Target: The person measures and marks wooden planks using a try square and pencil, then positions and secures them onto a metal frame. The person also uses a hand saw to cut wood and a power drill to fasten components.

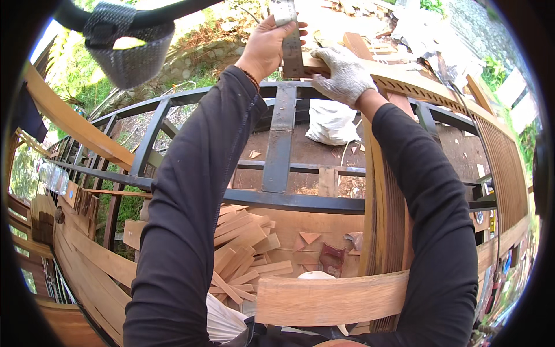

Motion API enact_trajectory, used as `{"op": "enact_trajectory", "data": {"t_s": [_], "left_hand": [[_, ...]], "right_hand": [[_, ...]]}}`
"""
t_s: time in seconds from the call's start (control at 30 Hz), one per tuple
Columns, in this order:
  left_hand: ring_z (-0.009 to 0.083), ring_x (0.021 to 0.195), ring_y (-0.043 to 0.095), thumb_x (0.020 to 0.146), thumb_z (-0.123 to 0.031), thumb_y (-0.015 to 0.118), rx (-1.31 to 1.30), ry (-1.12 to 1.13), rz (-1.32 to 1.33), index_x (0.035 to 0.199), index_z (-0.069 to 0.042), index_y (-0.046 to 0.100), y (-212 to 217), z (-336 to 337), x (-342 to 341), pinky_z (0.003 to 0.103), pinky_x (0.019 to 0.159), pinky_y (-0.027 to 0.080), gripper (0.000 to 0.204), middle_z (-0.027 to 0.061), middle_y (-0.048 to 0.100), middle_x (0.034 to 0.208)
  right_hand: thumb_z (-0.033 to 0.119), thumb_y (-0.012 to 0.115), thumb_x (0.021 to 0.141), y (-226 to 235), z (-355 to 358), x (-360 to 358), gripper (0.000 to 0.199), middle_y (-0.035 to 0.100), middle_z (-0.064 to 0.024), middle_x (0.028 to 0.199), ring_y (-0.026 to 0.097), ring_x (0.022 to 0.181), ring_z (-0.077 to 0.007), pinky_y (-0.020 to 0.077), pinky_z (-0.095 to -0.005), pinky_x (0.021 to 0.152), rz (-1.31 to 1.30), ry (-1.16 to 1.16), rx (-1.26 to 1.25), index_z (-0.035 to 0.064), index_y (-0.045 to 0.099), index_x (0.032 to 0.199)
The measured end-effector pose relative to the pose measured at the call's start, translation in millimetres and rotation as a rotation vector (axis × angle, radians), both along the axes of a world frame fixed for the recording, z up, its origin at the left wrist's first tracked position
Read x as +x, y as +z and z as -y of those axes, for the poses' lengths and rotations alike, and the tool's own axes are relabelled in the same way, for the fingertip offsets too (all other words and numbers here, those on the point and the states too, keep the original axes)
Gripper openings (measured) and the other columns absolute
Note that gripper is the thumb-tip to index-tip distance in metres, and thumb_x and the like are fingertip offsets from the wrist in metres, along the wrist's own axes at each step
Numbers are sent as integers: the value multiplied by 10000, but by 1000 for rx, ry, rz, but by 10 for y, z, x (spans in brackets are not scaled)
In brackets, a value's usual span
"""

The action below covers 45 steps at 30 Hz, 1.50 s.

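Note:
My left hand (267, 47), bare with a bracelet at the wrist, grips a flat metal carpenter's square (293, 61) with its fingers wrapped around it. The square stands against the end of a long wooden board (399, 77). My right hand (342, 75), in a pale knitted glove, holds that board near the same end, thumb on the near side. Part of its fingers is hidden behind the wood. Both hands are at the top, beyond a dark metal frame (280, 139), and the board runs off to the right.
Cut wood pieces (240, 248) lie in a heap below the frame. A short plank (332, 298) lies close to me, with upright boards (381, 202) behind it. A white sack (332, 122) sits beyond the frame. Slatted wood (503, 173) stands right; a grey strap (130, 52) hangs upper left.

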<state>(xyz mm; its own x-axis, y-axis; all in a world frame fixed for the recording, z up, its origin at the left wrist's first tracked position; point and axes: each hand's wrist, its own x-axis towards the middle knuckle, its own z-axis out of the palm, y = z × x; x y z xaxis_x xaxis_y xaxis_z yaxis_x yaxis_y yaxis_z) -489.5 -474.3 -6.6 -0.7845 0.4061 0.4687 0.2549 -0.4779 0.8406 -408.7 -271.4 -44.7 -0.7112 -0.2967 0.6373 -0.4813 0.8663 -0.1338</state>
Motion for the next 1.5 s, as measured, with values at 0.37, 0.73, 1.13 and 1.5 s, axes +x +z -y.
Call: {"op": "enact_trajectory", "data": {"t_s": [0.37, 0.73, 1.13, 1.5], "left_hand": [[156, 1003, 633, 1041, -73, 575, -58, 46, -169, 1424, -54, 515, 329, -407, 448, 329, 826, 552, 388, 76, 652, 1132], [97, 837, 662, 979, -39, 654, -361, 155, -396, 1143, 4, 714, 206, -294, 169, 261, 783, 540, 180, 40, 741, 954], [98, 885, 694, 1011, -96, 670, -601, 150, -279, 1162, -31, 721, -142, -202, -31, 242, 722, 575, 172, 33, 747, 997], [110, 893, 703, 1044, -26, 574, -330, 13, -220, 1283, -25, 643, -258, -315, 8, 271, 766, 595, 249, 49, 740, 1064]], "right_hand": [[326, 680, 943, 221, 180, 103, 334, 737, -158, 909, 699, 831, -247, 550, -393, 797, 318, 156, -426, 21, 720, 1073], [108, 637, 912, 366, -180, -120, 242, 735, -43, 904, 676, 845, -118, 549, -278, 767, 571, 216, -436, 25, 736, 1117], [107, 603, 947, 287, -236, -294, 222, 722, -21, 849, 660, 766, -113, 544, -279, 692, 604, 254, -439, 68, 731, 1124], [47, 571, 922, 245, -361, -341, 258, 704, -3, 887, 633, 762, -91, 521, -243, 685, 736, 457, -682, 25, 730, 1125]]}}
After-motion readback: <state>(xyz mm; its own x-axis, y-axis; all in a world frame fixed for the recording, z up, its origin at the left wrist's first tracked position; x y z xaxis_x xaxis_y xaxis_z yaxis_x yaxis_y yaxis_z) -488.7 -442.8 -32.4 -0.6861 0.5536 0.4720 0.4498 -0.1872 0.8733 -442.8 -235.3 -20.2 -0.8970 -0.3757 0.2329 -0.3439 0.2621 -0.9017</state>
